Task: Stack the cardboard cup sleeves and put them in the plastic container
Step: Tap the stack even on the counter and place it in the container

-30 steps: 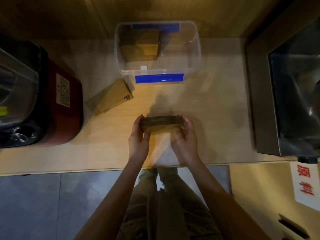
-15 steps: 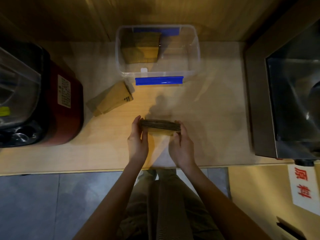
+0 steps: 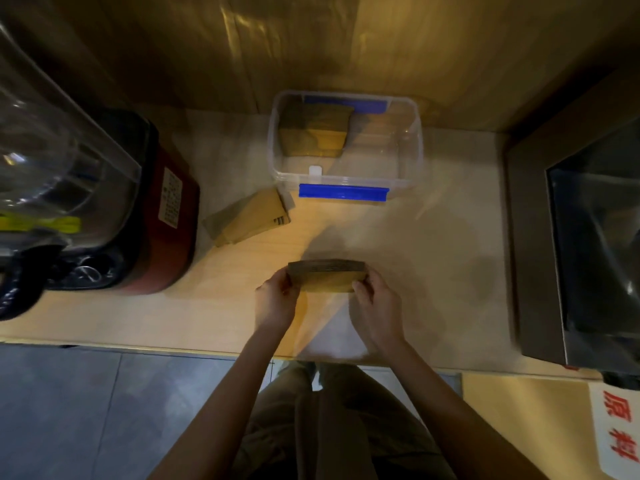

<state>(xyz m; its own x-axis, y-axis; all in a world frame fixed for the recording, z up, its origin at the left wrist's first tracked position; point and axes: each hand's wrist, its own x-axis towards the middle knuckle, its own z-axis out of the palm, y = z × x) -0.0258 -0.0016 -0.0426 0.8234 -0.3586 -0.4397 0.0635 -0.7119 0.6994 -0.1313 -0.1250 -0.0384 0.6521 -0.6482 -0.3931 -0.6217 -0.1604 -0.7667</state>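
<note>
My stack of cup sleeves [image 3: 326, 276] now squarer between both hands, my right thumb [image 3: 358, 285] around its front face.

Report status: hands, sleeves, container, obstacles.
Left hand and right hand both gripping sleeve stack. Container open, sleeves inside. Loose sleeves beside it. Path clear.

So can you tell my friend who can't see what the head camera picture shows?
Two hands, left hand and right hand, hold a stack of cardboard sleeves over a wooden counter. Behind sits a clear plastic container holding more sleeves.
</note>
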